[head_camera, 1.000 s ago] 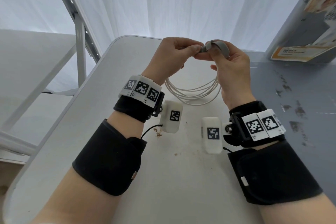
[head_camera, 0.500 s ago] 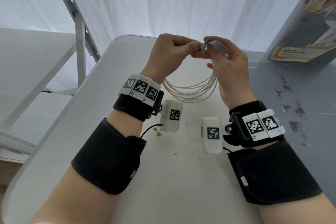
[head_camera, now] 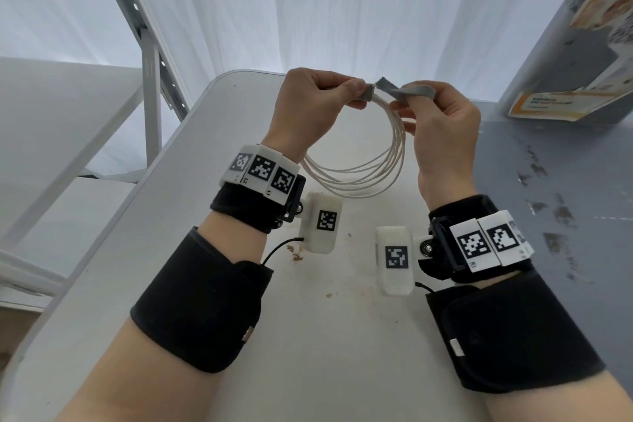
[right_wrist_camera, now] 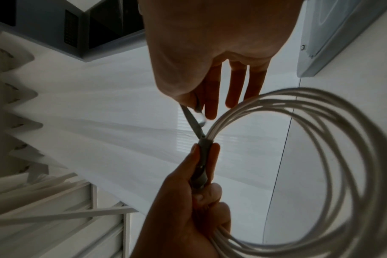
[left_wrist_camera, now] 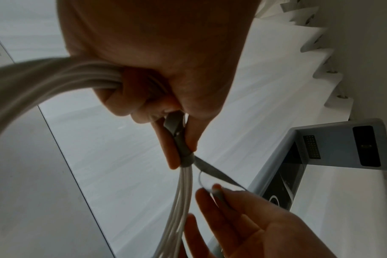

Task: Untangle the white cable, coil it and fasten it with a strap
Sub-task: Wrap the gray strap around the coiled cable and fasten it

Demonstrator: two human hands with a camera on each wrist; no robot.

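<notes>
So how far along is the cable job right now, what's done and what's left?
Untangling and coiling look done: the white cable hangs in neat loops. In hand: the left hand pinches the grey strap round the bundle while the right hand pulls its free tail. Left: wrapping that tail round and fastening it.

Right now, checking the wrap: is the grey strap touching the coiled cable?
Touching. The left wrist view shows the strap wound tight around the bunched cable strands.
</notes>
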